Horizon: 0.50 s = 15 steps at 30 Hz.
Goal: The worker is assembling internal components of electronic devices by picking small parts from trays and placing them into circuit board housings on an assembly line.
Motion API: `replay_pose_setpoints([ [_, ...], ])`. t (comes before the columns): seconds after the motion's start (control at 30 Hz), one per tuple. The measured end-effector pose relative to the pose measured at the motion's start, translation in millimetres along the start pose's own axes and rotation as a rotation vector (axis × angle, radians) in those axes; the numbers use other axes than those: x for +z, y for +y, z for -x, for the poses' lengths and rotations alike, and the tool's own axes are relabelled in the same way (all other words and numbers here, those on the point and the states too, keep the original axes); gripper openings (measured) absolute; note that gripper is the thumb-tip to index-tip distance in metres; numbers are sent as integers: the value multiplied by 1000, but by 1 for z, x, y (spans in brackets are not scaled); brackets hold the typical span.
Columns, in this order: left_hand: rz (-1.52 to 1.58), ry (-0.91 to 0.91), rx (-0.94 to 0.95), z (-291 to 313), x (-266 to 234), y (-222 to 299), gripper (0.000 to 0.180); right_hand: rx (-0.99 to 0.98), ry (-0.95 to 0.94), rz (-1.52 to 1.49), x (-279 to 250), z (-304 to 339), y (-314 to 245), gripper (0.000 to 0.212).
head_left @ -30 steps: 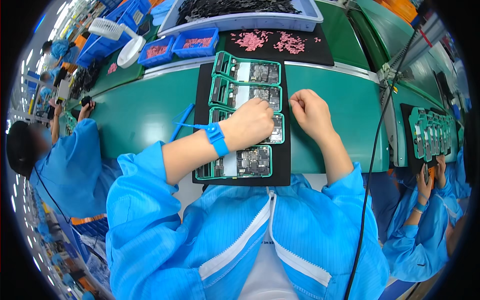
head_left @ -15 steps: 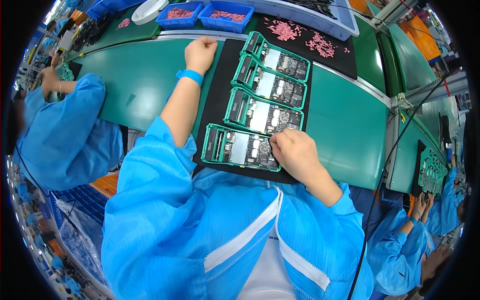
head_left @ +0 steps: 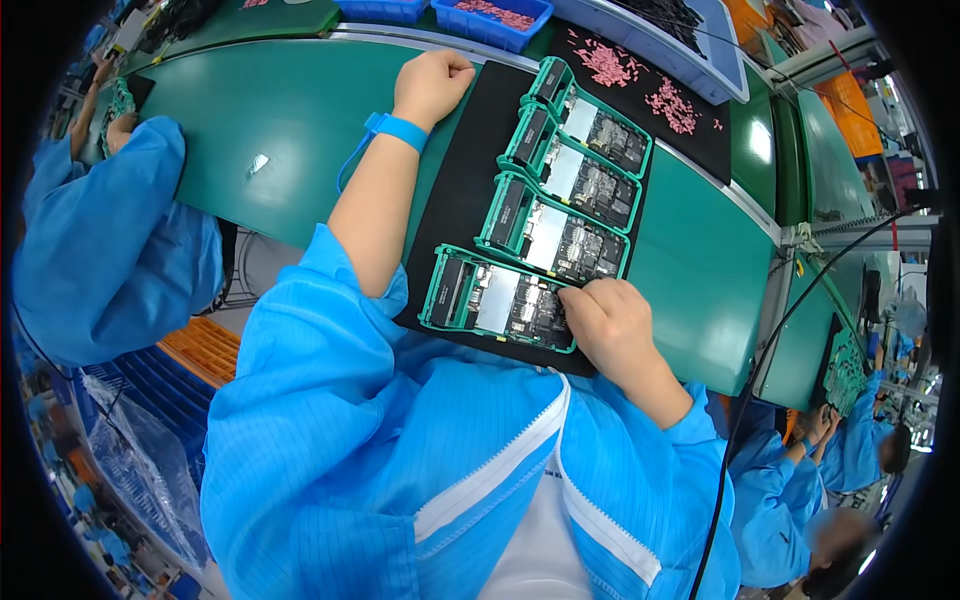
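Several green frames lie in a column on a black mat point(head_left: 452, 185), each holding a phone-like assembly with a dark circuit board and a silver plate. My right hand point(head_left: 615, 328) is at the right end of the nearest circuit board assembly point(head_left: 497, 300). Its thumb and fingers are pinched together there, and whatever lies between them is hidden. Farther off, my left hand point(head_left: 430, 88), with a blue wrist strap point(head_left: 400, 130) behind it, is held closed over the mat's far left edge. I cannot make out anything in it. The farthest assembly point(head_left: 605, 130) lies to its right.
Small pink pieces point(head_left: 608, 65) lie in loose piles on a dark mat beyond the assemblies. Behind are a blue bin point(head_left: 492, 22) of pink pieces and a larger blue tray point(head_left: 715, 75) with black parts. A co-worker's blue sleeve point(head_left: 120, 220) is at the left; a black cable point(head_left: 765, 365) hangs at right.
The whole view has shifted, so the mat and assemblies appear farther right and slightly turned. My right hand stays at the nearest assembly's right end; my left hand remains closed near the far mat edge.
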<state>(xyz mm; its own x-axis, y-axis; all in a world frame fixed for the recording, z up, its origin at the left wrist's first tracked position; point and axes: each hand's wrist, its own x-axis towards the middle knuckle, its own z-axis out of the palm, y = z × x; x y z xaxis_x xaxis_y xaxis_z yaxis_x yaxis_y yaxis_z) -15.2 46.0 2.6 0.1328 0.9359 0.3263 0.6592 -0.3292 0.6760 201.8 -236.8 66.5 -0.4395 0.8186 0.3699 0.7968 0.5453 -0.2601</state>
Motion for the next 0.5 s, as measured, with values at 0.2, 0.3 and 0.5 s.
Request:
replay_pose_setpoints([
  [0.2,-38,-7,46,-2,1,6,15,-21,-158,56,-20,0,-4,27],
  [0.3,-55,-9,37,-4,0,4,15,20,-175,-63,-21,-7,7,24],
  [0.5,-51,-1,66,-8,0,9,15,683,193,-465,-27,-22,90,18],
])
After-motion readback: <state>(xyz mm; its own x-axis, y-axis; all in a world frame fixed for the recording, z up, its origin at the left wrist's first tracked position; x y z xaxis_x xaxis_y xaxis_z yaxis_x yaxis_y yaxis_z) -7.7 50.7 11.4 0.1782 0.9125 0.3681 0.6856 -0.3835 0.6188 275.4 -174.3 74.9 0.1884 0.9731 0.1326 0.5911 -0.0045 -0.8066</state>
